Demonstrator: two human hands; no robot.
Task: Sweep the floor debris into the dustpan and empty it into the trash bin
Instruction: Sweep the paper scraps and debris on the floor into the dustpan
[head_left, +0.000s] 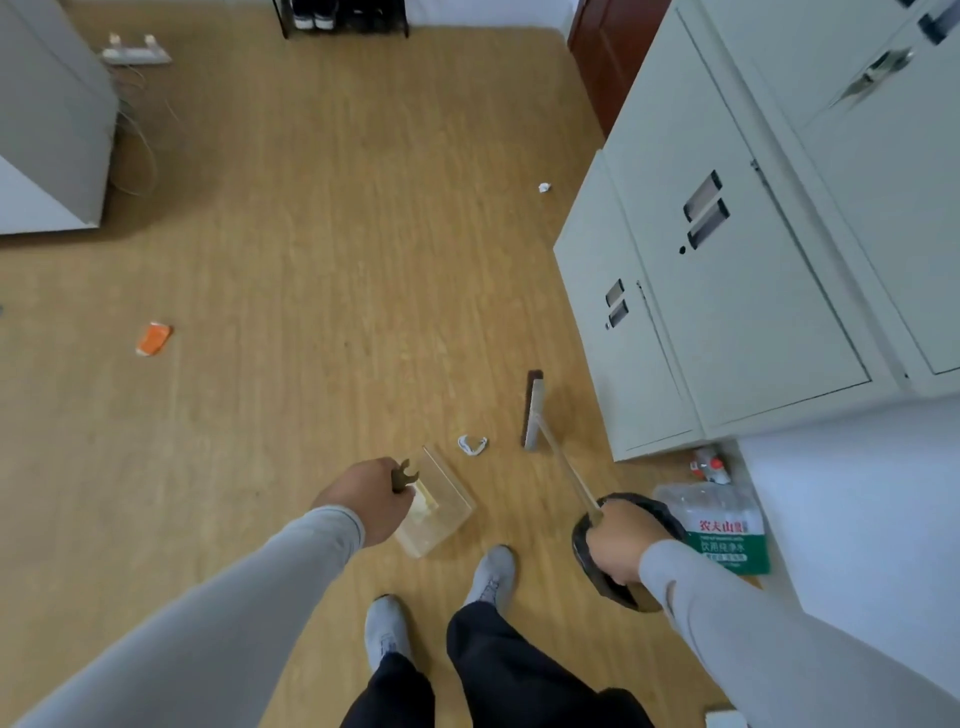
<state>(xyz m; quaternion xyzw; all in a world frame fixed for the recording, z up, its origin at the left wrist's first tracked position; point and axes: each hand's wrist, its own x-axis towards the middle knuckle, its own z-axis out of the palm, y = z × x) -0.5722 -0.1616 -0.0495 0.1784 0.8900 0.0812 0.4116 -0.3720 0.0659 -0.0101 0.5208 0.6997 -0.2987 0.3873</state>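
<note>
Wooden floor (291, 270) fills the head view, with grey cabinets (727, 260) along the right. The left hand (363, 499) has its fingers clamped on the dustpan handle (404, 474), and the clear dustpan (441, 506) sits on the floor just ahead of the shoes, some pale scrap already inside. The right hand (618, 540) grips the broom stick (566, 475), fingers wrapped round it; the broom head (533, 410) rests on the floor beside the cabinet. A white scrap (471, 445) lies between broom head and dustpan mouth. An orange wrapper (153, 339) lies well apart to the left, and 1 more white scrap (544, 187) lies far ahead near the cabinet. The black bin (623, 551) stands under the right hand.

Likely risks: a fast stroke could flick the light scrap past the dustpan lip, or the dustpan could slide back if not pressed down. Tilting it on the way to the bin could spill what it holds.
</note>
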